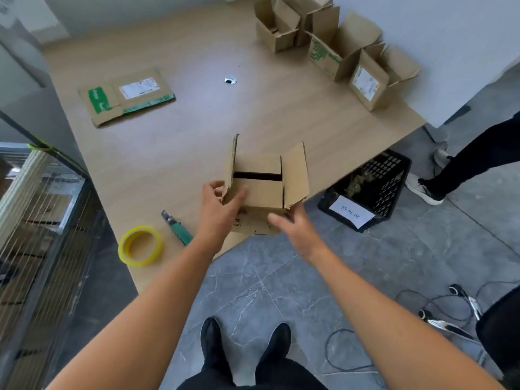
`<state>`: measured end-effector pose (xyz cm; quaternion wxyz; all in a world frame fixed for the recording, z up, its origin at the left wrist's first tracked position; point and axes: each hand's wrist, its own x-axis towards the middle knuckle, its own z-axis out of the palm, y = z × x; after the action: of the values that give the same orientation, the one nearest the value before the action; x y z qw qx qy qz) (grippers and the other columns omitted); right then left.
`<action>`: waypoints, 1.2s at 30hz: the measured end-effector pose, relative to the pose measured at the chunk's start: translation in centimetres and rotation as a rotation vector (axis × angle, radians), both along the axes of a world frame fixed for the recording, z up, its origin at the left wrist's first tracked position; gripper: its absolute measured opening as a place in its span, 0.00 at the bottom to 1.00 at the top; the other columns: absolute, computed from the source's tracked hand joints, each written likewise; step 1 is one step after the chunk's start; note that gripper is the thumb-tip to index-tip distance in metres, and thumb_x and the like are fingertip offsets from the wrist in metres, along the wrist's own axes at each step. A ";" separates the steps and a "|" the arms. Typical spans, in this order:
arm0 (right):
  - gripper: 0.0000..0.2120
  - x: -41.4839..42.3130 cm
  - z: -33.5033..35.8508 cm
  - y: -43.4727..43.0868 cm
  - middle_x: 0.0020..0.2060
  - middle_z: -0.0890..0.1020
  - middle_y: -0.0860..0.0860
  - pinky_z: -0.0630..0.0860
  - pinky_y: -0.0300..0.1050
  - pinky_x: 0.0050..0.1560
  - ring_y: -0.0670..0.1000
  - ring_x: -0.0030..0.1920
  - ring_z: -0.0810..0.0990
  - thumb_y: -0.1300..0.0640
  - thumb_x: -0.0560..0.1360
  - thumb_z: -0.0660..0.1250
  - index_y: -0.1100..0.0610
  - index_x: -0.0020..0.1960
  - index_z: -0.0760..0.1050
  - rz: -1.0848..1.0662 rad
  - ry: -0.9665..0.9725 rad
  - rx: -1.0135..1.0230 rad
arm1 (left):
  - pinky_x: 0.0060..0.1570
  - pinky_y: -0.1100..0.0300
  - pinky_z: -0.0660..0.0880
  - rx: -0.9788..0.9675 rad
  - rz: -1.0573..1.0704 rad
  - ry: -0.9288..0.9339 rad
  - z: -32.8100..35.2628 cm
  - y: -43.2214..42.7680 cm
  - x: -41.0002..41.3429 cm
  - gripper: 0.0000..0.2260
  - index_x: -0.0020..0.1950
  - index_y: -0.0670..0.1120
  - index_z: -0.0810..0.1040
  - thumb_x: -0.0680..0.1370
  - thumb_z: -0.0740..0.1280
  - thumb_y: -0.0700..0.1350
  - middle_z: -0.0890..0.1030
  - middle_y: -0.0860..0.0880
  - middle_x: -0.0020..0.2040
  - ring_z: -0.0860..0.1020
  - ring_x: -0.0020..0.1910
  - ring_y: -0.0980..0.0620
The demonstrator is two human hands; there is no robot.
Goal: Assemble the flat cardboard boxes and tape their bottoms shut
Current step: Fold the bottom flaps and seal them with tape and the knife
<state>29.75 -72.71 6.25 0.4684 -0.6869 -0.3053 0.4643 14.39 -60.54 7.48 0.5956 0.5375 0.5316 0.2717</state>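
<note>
Holding the box at the desk edge, mid-frame, you grip its left flap with your left hand and its near corner with your right hand. Press both standing flaps flat, edges meeting, before taping.

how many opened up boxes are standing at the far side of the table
4, in a row at the table's far right: a plain box, a second box behind it, a green-printed box, then a white-labelled box nearest the edge. Others may be hidden behind.
</note>
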 end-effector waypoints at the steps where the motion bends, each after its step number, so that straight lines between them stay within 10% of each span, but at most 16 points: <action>1: 0.33 -0.3 -0.5 0.0 0.68 0.77 0.46 0.72 0.50 0.70 0.44 0.68 0.75 0.34 0.70 0.73 0.44 0.71 0.68 -0.005 0.063 -0.043 | 0.44 0.57 0.76 0.014 0.062 0.022 -0.7 -0.3 0.1 0.21 0.57 0.56 0.70 0.73 0.70 0.66 0.76 0.52 0.54 0.78 0.52 0.50; 4: 0.47 -1.1 -1.3 0.6 0.72 0.74 0.55 0.70 0.62 0.72 0.57 0.71 0.73 0.20 0.67 0.62 0.50 0.74 0.70 -0.169 0.185 -0.228 | 0.51 0.53 0.78 -0.125 0.300 -0.046 -2.5 -0.9 -0.8 0.16 0.57 0.55 0.75 0.76 0.66 0.64 0.80 0.57 0.52 0.79 0.51 0.54; 7: 0.28 -1.2 -1.7 0.4 0.61 0.80 0.47 0.78 0.45 0.58 0.49 0.59 0.80 0.37 0.75 0.69 0.49 0.70 0.70 -0.434 0.120 -0.108 | 0.61 0.45 0.78 -0.175 0.457 -0.101 -3.6 -1.6 -2.9 0.21 0.66 0.50 0.72 0.77 0.71 0.55 0.81 0.50 0.58 0.81 0.57 0.48; 11: 0.34 -1.3 -1.4 -0.7 0.65 0.72 0.51 0.72 0.26 0.50 0.40 0.59 0.76 0.51 0.73 0.77 0.44 0.72 0.60 -0.473 -0.346 0.095 | 0.70 0.57 0.64 0.388 0.270 0.305 -3.5 -1.9 -5.2 0.34 0.76 0.51 0.61 0.74 0.75 0.47 0.67 0.46 0.69 0.67 0.70 0.46; 14: 0.26 -0.5 -1.0 0.0 0.72 0.65 0.59 0.71 0.50 0.69 0.61 0.71 0.65 0.56 0.75 0.75 0.53 0.70 0.72 -0.219 -0.937 0.065 | 0.65 0.50 0.68 0.832 -0.003 0.600 -2.5 -0.5 -5.6 0.23 0.69 0.56 0.75 0.75 0.73 0.44 0.67 0.46 0.71 0.66 0.70 0.43; 17: 0.14 0.8 -0.3 1.7 0.77 0.66 0.57 0.49 0.65 0.79 0.66 0.78 0.55 0.61 0.78 0.68 0.52 0.62 0.81 0.196 -1.206 0.014 | 0.59 0.46 0.66 0.838 -0.164 0.780 -1.5 1.1 -5.9 0.10 0.57 0.56 0.84 0.77 0.70 0.50 0.72 0.48 0.69 0.65 0.70 0.42; 22: 0.20 1.9 0.7 4.5 0.74 0.67 0.49 0.48 0.50 0.77 0.57 0.75 0.56 0.65 0.77 0.62 0.48 0.62 0.81 0.373 -0.806 -0.165 | 0.69 0.43 0.62 0.381 -0.472 0.828 -0.7 4.0 -7.2 0.17 0.66 0.68 0.75 0.79 0.59 0.61 0.63 0.51 0.74 0.58 0.73 0.45; 27: 0.27 1.8 2.2 5.4 0.65 0.65 0.43 0.53 0.46 0.72 0.47 0.66 0.58 0.66 0.71 0.59 0.35 0.51 0.82 0.288 -0.443 -0.243 | 0.65 0.48 0.65 -0.065 -0.418 0.271 -0.2 4.8 -8.2 0.17 0.48 0.61 0.86 0.77 0.62 0.68 0.59 0.56 0.73 0.65 0.69 0.45; 32: 0.35 2.3 2.6 6.5 0.61 0.62 0.46 0.54 0.54 0.73 0.55 0.68 0.58 0.48 0.71 0.62 0.30 0.75 0.60 0.315 -0.516 -0.353 | 0.71 0.39 0.64 0.048 -0.469 0.344 -0.1 4.2 -8.7 0.17 0.40 0.59 0.86 0.76 0.65 0.68 0.61 0.55 0.72 0.61 0.72 0.44; 36: 0.26 2.4 1.6 7.6 0.62 0.58 0.44 0.58 0.54 0.73 0.57 0.72 0.59 0.36 0.80 0.58 0.29 0.77 0.56 0.331 -0.618 -0.415 | 0.70 0.41 0.58 0.394 -0.378 0.715 1.0 3.3 -7.8 0.15 0.46 0.55 0.81 0.80 0.60 0.63 0.59 0.49 0.76 0.55 0.75 0.40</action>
<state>32.13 -65.07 7.83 0.1249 -0.8155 -0.4379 0.3572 6.59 -57.23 8.52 0.2998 0.7884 0.5346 0.0515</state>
